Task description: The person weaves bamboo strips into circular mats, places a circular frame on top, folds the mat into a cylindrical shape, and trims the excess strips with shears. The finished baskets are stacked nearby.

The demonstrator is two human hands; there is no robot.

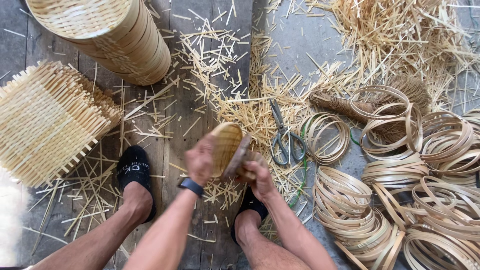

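A small woven basket (pixel 226 148) sits between the left hand (pixel 200 162) and the right hand (pixel 257 172), above the floor (pixel 195 125). Just right of it, scissors (pixel 285 135) lie on scattered strips (pixel 250 107). Right of the scissors lie loose hoops (pixel 327 137), with piles of hoops (pixel 400 210) further right and nearer the person. A brush (pixel 370 107) lies behind those piles. Far left rests a flat woven mat (pixel 47 122); behind it stands a stack of baskets (pixel 112 35). Two feet (pixel 135 185) rest below the hands.

Both hands (pixel 227 167) were motion-blurred around the small woven basket (pixel 226 147); the basket stack (pixel 107 35) ran off the top edge.
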